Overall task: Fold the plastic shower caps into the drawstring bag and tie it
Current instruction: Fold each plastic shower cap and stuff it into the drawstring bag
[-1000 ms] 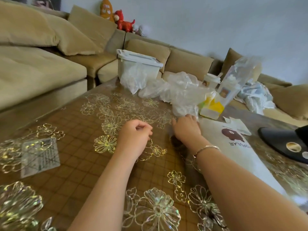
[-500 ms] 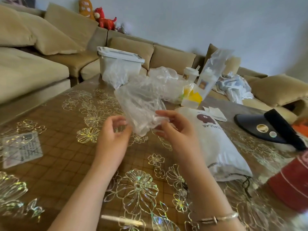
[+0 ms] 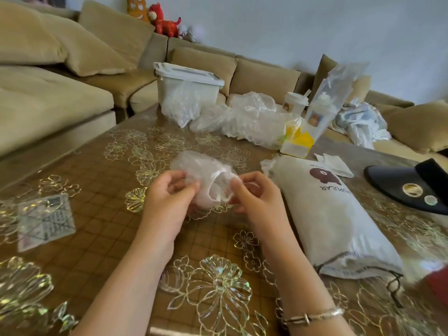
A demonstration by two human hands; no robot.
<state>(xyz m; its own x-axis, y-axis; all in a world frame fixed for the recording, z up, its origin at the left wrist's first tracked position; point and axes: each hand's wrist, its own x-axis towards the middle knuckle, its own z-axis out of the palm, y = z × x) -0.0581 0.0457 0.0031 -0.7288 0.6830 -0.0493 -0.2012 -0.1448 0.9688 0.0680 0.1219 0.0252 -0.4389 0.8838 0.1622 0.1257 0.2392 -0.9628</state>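
Just left of the drawstring bag (image 3: 334, 214), the shower cap (image 3: 206, 180) that hung loose and spread 0.5 s ago is now bunched small between the left hand (image 3: 167, 202) and right hand (image 3: 257, 197), both pinching it, so folding looks underway.

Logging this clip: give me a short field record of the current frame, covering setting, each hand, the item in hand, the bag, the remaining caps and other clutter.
setting: patterned table beside a tan sofa
left hand: pinches the shower cap
right hand: pinches the same cap
shower cap: clear, crumpled, held between both hands above the table
drawstring bag: white, bear print, lying right of the hands, cord end near the person
cap pile: loose clear plastic at the far edge
other: lidded bin, black visor
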